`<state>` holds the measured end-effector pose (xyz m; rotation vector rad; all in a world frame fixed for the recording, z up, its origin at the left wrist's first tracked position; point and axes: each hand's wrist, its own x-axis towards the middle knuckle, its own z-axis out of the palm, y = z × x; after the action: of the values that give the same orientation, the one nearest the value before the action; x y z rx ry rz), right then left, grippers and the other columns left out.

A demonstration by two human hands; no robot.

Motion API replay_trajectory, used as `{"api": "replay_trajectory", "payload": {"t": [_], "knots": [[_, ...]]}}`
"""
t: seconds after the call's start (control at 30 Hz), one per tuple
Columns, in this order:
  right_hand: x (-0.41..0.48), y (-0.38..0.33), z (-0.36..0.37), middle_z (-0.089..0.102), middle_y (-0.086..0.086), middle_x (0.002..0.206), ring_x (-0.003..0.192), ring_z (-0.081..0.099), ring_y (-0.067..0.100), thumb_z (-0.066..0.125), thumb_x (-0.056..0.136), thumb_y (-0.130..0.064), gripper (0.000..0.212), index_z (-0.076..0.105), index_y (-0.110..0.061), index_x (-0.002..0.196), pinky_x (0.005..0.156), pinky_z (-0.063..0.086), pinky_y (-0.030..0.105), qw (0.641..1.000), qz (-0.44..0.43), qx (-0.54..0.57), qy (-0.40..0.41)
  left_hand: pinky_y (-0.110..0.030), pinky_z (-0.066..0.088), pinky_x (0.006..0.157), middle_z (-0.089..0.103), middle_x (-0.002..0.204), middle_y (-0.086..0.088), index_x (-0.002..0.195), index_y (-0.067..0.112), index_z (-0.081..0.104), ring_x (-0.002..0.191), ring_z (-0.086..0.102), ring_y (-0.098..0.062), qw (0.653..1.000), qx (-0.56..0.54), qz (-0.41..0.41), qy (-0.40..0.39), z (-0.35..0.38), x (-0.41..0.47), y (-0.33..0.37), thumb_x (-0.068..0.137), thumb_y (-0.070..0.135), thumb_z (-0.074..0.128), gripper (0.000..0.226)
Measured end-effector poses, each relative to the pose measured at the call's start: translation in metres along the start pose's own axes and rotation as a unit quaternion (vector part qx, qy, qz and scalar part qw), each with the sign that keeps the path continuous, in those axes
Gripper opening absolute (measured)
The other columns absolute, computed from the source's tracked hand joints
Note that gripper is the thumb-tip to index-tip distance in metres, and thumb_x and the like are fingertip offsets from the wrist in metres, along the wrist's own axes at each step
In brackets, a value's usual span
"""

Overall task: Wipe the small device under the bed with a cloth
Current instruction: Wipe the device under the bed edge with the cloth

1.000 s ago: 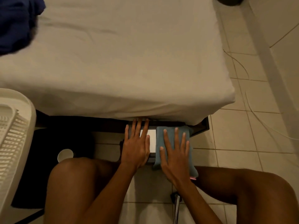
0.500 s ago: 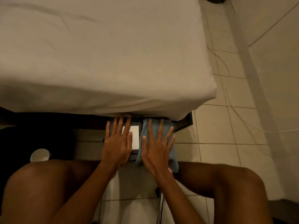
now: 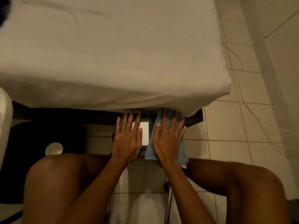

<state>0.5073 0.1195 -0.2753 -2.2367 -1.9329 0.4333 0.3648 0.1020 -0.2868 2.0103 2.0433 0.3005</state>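
Small flat dark device with white top panel [image 3: 144, 131] sits on the tiled floor [image 3: 226, 126] under the near edge of the beige-sheeted bed [image 3: 113, 62]. Its far end is hidden by the overhang and its sides are covered. Left hand [image 3: 127, 143] lies flat on it, outstretched, grasping nothing. Right hand [image 3: 168, 143], at its 3 o'clock, presses the light blue cloth [image 3: 183, 151] flat, unclenched.

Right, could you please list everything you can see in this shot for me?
bed sheet: one, off-white, upper frame
bed frame: one, dark, under the sheet
device: one, white top, below the bed edge
cloth: one, light blue, over device's right side
round item: one, white, on dark mat, left
metal leg: one, silver, bottom centre
cable: one, dark, tiles at right
knees: two, bare, bottom
left grip: one, bare, flat on device
right grip: one, bare, flat on cloth
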Motion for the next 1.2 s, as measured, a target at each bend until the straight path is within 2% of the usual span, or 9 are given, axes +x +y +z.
{"api": "replay_trajectory", "payload": {"t": [0.13,0.3,0.47,0.63,0.8,0.93,1.0,1.13,1.2], "knots": [[-0.038,0.031,-0.007,-0.002,0.003,0.166,0.153,-0.005,0.023,0.025,0.102,-0.047,0.060,0.009,-0.030,0.157,0.123,0.009,0.050,0.990,-0.132,0.010,-0.040,-0.048,0.006,0.125,0.006,0.166,-0.006,0.158,0.021,0.007,0.154,-0.001,-0.021,1.000,-0.010,0.003,-0.007,0.000,0.000,0.002,0.103,0.038,0.016,0.059],[0.004,0.008,-0.002,-0.008,0.009,0.165,0.152,-0.010,0.029,0.021,0.103,-0.047,0.062,-0.001,-0.028,0.157,0.123,0.006,0.053,1.000,-0.015,-0.002,-0.002,-0.048,0.005,0.125,0.003,0.166,-0.005,0.158,0.021,0.006,0.154,-0.002,-0.020,1.000,-0.005,-0.002,-0.002,0.001,-0.001,0.001,0.103,0.038,0.018,0.059],[-0.035,0.030,-0.010,-0.004,0.006,0.166,0.153,-0.008,0.023,0.019,0.103,-0.049,0.059,0.003,-0.032,0.157,0.123,0.005,0.049,0.986,-0.155,0.022,-0.049,-0.049,0.008,0.125,0.007,0.166,-0.006,0.158,0.022,0.007,0.154,-0.002,-0.019,1.000,-0.016,0.000,-0.004,0.000,-0.001,0.001,0.103,0.037,0.018,0.058],[0.004,0.026,-0.009,-0.002,0.006,0.166,0.152,-0.007,0.027,0.023,0.103,-0.046,0.059,0.004,-0.032,0.157,0.122,0.008,0.055,0.999,-0.043,0.012,-0.009,-0.048,0.007,0.125,0.005,0.166,-0.005,0.158,0.022,0.006,0.154,-0.003,-0.019,1.000,-0.016,-0.007,0.003,0.001,0.000,0.002,0.102,0.037,0.021,0.059],[-0.028,0.030,0.000,0.000,0.005,0.166,0.153,-0.001,0.025,0.030,0.102,-0.042,0.062,0.001,-0.034,0.156,0.122,-0.001,0.043,0.985,-0.167,0.011,-0.034,-0.047,0.007,0.125,0.006,0.166,-0.004,0.158,0.021,0.009,0.154,-0.001,-0.018,1.000,-0.029,0.000,0.010,0.001,-0.002,0.001,0.103,0.037,0.016,0.058],[-0.005,0.038,-0.003,0.003,0.005,0.165,0.152,-0.008,0.022,0.024,0.102,-0.046,0.057,0.010,-0.033,0.156,0.123,0.008,0.052,0.995,-0.093,0.013,-0.012,-0.046,0.008,0.125,0.009,0.166,-0.004,0.158,0.020,0.010,0.154,0.002,-0.018,0.999,-0.034,-0.010,0.012,0.002,-0.001,0.000,0.102,0.039,0.012,0.058],[0.001,0.015,-0.004,0.000,0.007,0.166,0.152,-0.011,0.025,0.024,0.103,-0.044,0.056,0.008,-0.034,0.157,0.123,0.003,0.051,0.997,-0.077,0.020,-0.009,-0.045,0.007,0.125,0.009,0.166,-0.005,0.157,0.018,0.010,0.154,0.002,-0.018,0.999,-0.034,-0.015,0.018,0.003,0.001,-0.001,0.103,0.038,0.012,0.058],[-0.023,0.023,0.002,-0.001,0.007,0.166,0.153,-0.005,0.026,0.026,0.102,-0.043,0.058,0.007,-0.036,0.156,0.123,0.001,0.046,0.980,-0.190,0.011,-0.054,-0.042,0.008,0.125,0.012,0.166,-0.006,0.157,0.014,0.014,0.154,0.003,-0.016,0.997,-0.062,-0.014,0.031,0.002,-0.003,-0.003,0.103,0.035,0.012,0.058],[-0.023,0.039,0.000,0.001,0.006,0.166,0.153,0.001,0.026,0.024,0.101,-0.046,0.058,0.010,-0.036,0.156,0.123,0.001,0.045,0.978,-0.198,0.001,-0.058,-0.039,0.009,0.125,0.013,0.166,-0.005,0.157,0.013,0.015,0.154,0.003,-0.014,0.995,-0.085,-0.020,0.040,0.002,-0.004,-0.003,0.104,0.034,0.012,0.057]]}}
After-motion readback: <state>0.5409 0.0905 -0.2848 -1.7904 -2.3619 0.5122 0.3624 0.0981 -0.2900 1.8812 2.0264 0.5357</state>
